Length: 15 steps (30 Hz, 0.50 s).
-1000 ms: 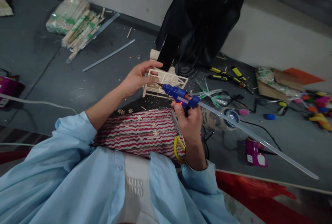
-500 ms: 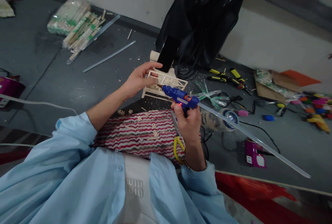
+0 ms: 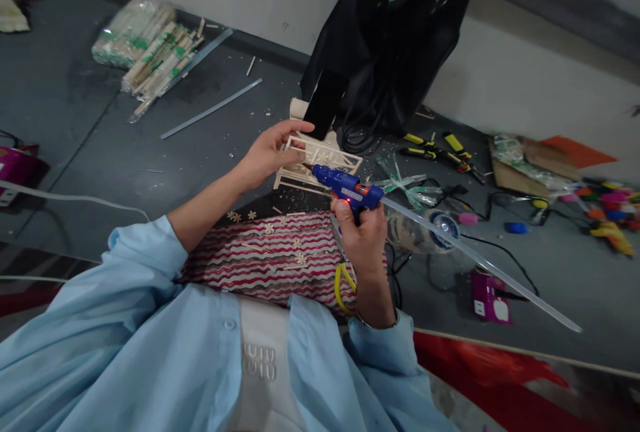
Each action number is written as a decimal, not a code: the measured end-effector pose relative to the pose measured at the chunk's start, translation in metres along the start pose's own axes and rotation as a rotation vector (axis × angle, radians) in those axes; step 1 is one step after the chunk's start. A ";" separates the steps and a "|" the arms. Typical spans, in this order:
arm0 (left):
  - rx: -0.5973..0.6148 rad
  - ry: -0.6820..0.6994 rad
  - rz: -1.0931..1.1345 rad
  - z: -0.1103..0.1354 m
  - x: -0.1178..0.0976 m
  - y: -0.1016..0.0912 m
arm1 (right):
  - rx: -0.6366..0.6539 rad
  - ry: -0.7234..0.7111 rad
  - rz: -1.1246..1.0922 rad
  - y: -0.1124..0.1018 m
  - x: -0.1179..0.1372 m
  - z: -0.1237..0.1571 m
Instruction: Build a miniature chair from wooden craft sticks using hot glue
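My right hand [image 3: 363,235] is wrapped round a blue hot glue gun [image 3: 345,185], whose small red light glows. A long clear glue stick [image 3: 480,257] sticks out of its back end. The nozzle points left into a small frame of pale wooden sticks [image 3: 345,157]. My left hand [image 3: 275,149] grips the frame's left end between thumb and fingers. Just behind stands a black phone [image 3: 324,105], leaning against a pale wooden piece. Small wooden flowers [image 3: 299,258] lie on a striped cloth [image 3: 225,255] in front of me.
Bagged wooden sticks [image 3: 160,62] lie at the back left. A black bag [image 3: 385,52] leans on the wall. To the right are yellow-black pliers [image 3: 425,145], a clear bottle [image 3: 420,229], a purple power box [image 3: 490,295] with cords, and colourful pieces [image 3: 613,209].
The glue stick's far end has shifted slightly left and up. Both hands, the glue gun and the wooden frame are almost where they were.
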State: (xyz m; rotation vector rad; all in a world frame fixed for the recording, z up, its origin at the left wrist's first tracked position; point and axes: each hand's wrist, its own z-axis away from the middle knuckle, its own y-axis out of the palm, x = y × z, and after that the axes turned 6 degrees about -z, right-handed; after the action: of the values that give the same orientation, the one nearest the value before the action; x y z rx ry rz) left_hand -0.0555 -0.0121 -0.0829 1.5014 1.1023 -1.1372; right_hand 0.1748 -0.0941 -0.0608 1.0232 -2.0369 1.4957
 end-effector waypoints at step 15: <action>-0.016 -0.046 -0.026 0.001 -0.003 0.000 | -0.041 0.007 -0.013 0.002 -0.002 0.001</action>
State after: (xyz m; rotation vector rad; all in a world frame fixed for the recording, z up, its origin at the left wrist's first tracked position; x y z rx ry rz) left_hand -0.0556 -0.0130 -0.0803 1.4459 1.1001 -1.1725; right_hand 0.1750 -0.0937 -0.0638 1.0123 -2.0436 1.4428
